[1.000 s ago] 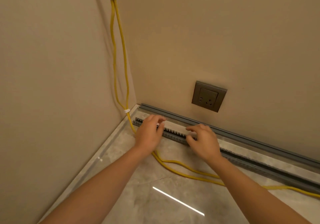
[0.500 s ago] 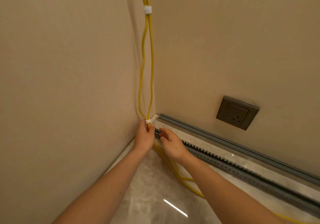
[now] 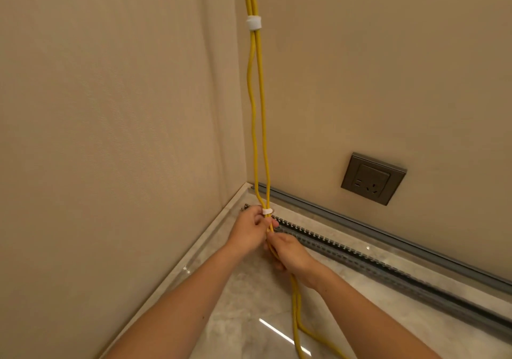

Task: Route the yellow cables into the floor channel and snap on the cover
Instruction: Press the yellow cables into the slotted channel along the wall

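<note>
Head view, hands: the left hand (image 3: 250, 229) is closed around the pair of thin yellow cables (image 3: 259, 126) just under a white wrap tie (image 3: 267, 211); the right hand (image 3: 289, 253) grips the same pair directly below, the two hands touching.
Head view, cables: above the hands they run up the wall corner, bound higher up by a second white tie (image 3: 254, 22); below the right hand they trail loose over the polished marble floor (image 3: 249, 303), outside the channel.
Head view, channel: the grey slotted floor channel (image 3: 360, 259) starts just beyond the left hand and runs off to the right of both hands, open on top, with no cable in it that can be seen.
Head view, cover: a long grey strip (image 3: 374, 220) lies beyond the channel at the foot of the wall; it looks like the cover, not yet fitted.
Head view, wall: a dark grey socket plate (image 3: 372, 178) sits above and right of the hands.
Step in hand: judged as bending the cables at the corner to lead them into the channel's end.
Doing it well: keep the left hand pinning the tie at the corner, let the right slide along and press both cables down side by side, without a twist, so no loop stands proud and blocks the cover.
</note>
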Action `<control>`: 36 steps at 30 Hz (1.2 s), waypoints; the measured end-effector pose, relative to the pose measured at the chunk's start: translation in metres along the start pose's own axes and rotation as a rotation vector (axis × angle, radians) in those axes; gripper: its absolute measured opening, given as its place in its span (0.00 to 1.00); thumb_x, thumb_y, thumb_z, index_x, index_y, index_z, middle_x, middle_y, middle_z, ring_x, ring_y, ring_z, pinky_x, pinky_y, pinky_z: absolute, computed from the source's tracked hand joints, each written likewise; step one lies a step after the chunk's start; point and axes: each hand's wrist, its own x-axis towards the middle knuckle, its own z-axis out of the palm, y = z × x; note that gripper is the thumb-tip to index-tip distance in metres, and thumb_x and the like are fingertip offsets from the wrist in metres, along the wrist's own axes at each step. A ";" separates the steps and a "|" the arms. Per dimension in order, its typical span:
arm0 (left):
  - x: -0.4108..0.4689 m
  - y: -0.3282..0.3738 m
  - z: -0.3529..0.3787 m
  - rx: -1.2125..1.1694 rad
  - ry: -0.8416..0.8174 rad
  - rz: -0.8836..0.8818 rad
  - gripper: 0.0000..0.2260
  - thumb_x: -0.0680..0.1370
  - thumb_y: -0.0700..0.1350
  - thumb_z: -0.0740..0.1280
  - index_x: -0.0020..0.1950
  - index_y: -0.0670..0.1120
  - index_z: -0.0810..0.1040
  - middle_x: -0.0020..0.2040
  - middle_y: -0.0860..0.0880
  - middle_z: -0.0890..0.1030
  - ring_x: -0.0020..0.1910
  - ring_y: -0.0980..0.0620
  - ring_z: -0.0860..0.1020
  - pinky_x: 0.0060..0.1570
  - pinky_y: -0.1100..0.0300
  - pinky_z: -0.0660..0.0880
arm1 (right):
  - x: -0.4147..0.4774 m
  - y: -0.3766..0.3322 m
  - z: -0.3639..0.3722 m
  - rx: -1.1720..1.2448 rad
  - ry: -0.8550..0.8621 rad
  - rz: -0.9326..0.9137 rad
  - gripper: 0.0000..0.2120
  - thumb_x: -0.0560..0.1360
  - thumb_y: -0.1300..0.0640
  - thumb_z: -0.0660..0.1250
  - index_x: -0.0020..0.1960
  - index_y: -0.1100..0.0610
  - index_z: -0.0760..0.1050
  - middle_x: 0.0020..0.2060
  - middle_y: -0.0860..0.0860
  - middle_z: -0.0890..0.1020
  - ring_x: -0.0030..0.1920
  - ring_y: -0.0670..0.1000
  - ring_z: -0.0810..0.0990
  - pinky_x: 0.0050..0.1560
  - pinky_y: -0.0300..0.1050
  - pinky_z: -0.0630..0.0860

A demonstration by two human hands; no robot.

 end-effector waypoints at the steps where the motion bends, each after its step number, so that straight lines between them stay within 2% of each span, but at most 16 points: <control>1: -0.001 -0.001 0.002 0.026 -0.011 0.008 0.10 0.81 0.36 0.61 0.60 0.39 0.75 0.42 0.49 0.82 0.38 0.53 0.80 0.38 0.62 0.78 | -0.003 0.002 -0.002 -0.012 -0.006 0.000 0.19 0.83 0.50 0.52 0.37 0.56 0.70 0.26 0.50 0.68 0.22 0.44 0.65 0.21 0.35 0.62; 4: -0.005 -0.005 0.007 0.095 -0.067 -0.010 0.11 0.80 0.38 0.63 0.62 0.42 0.78 0.47 0.47 0.83 0.48 0.50 0.81 0.54 0.56 0.78 | -0.008 0.004 -0.011 -0.194 0.020 -0.027 0.22 0.83 0.50 0.51 0.34 0.56 0.70 0.25 0.48 0.71 0.24 0.45 0.67 0.27 0.37 0.64; 6: -0.007 -0.007 0.010 0.172 -0.087 -0.011 0.09 0.79 0.41 0.65 0.58 0.44 0.81 0.50 0.47 0.84 0.51 0.50 0.81 0.57 0.54 0.77 | -0.009 0.003 -0.015 -0.309 0.048 -0.034 0.24 0.83 0.51 0.51 0.32 0.55 0.72 0.25 0.46 0.74 0.21 0.41 0.70 0.28 0.37 0.64; 9: -0.006 -0.007 0.009 0.225 -0.055 -0.025 0.08 0.79 0.44 0.66 0.52 0.44 0.83 0.50 0.45 0.85 0.50 0.49 0.82 0.55 0.52 0.77 | -0.015 0.003 -0.016 -0.352 0.051 0.017 0.24 0.83 0.50 0.52 0.31 0.54 0.73 0.26 0.47 0.77 0.21 0.40 0.70 0.27 0.36 0.65; 12: 0.002 -0.008 0.004 0.274 -0.005 -0.050 0.09 0.78 0.46 0.67 0.44 0.42 0.82 0.41 0.42 0.84 0.41 0.45 0.81 0.46 0.50 0.77 | -0.022 0.001 -0.020 -0.299 0.003 0.124 0.20 0.82 0.50 0.54 0.37 0.56 0.75 0.29 0.50 0.76 0.23 0.46 0.68 0.21 0.36 0.64; 17: 0.020 -0.012 -0.012 0.253 0.135 -0.113 0.11 0.78 0.46 0.67 0.38 0.43 0.79 0.35 0.44 0.79 0.37 0.46 0.78 0.42 0.55 0.74 | -0.031 -0.017 -0.045 0.057 -0.140 0.287 0.16 0.83 0.51 0.54 0.48 0.58 0.76 0.24 0.46 0.63 0.19 0.43 0.61 0.19 0.34 0.58; 20: 0.032 -0.015 -0.014 0.221 0.185 -0.141 0.12 0.78 0.47 0.67 0.34 0.48 0.76 0.35 0.43 0.81 0.40 0.41 0.81 0.46 0.51 0.78 | -0.026 -0.027 -0.062 0.153 -0.173 0.354 0.14 0.82 0.53 0.53 0.53 0.59 0.75 0.24 0.47 0.64 0.19 0.44 0.62 0.19 0.35 0.62; 22: 0.035 -0.011 -0.013 0.217 0.225 -0.150 0.13 0.78 0.47 0.67 0.33 0.49 0.75 0.36 0.42 0.81 0.40 0.40 0.80 0.44 0.52 0.76 | -0.022 -0.030 -0.071 0.139 -0.183 0.361 0.13 0.81 0.55 0.54 0.54 0.58 0.76 0.24 0.48 0.66 0.20 0.45 0.65 0.22 0.37 0.68; 25: 0.039 -0.008 -0.016 0.218 0.270 -0.154 0.13 0.79 0.47 0.65 0.35 0.45 0.75 0.31 0.48 0.74 0.37 0.46 0.73 0.38 0.58 0.66 | -0.012 -0.027 -0.076 -0.047 -0.012 0.179 0.12 0.80 0.60 0.57 0.59 0.57 0.77 0.26 0.51 0.73 0.20 0.45 0.66 0.22 0.37 0.66; 27: 0.042 -0.008 -0.019 0.198 0.302 -0.148 0.11 0.79 0.46 0.65 0.43 0.41 0.79 0.36 0.45 0.78 0.40 0.44 0.76 0.39 0.59 0.65 | -0.004 -0.025 -0.073 -0.312 0.170 -0.006 0.16 0.80 0.59 0.58 0.64 0.53 0.76 0.28 0.52 0.78 0.22 0.44 0.71 0.25 0.37 0.68; 30: 0.048 -0.011 -0.020 0.184 0.353 -0.113 0.11 0.80 0.46 0.65 0.49 0.39 0.80 0.45 0.41 0.83 0.46 0.42 0.80 0.41 0.59 0.67 | 0.003 -0.020 -0.067 -0.699 0.370 -0.231 0.15 0.80 0.53 0.59 0.64 0.47 0.76 0.43 0.49 0.85 0.42 0.50 0.81 0.43 0.44 0.76; 31: 0.049 -0.012 -0.021 0.192 0.359 -0.100 0.11 0.80 0.46 0.65 0.50 0.39 0.81 0.47 0.42 0.83 0.47 0.42 0.80 0.41 0.59 0.68 | 0.004 -0.018 -0.066 -0.753 0.405 -0.280 0.14 0.80 0.53 0.59 0.63 0.46 0.77 0.47 0.48 0.85 0.45 0.51 0.81 0.45 0.46 0.77; 34: 0.053 -0.016 -0.022 0.233 0.384 -0.051 0.11 0.80 0.47 0.64 0.51 0.39 0.81 0.48 0.43 0.84 0.47 0.43 0.81 0.43 0.57 0.72 | 0.006 -0.012 -0.064 -0.813 0.426 -0.355 0.09 0.80 0.52 0.60 0.58 0.47 0.75 0.45 0.49 0.83 0.43 0.53 0.79 0.40 0.49 0.77; 36: 0.054 -0.020 -0.022 0.268 0.408 -0.022 0.11 0.80 0.47 0.64 0.51 0.40 0.81 0.47 0.43 0.84 0.47 0.43 0.81 0.44 0.56 0.73 | 0.009 -0.008 -0.064 -0.873 0.419 -0.393 0.07 0.80 0.52 0.60 0.56 0.48 0.75 0.47 0.50 0.83 0.44 0.54 0.80 0.39 0.48 0.75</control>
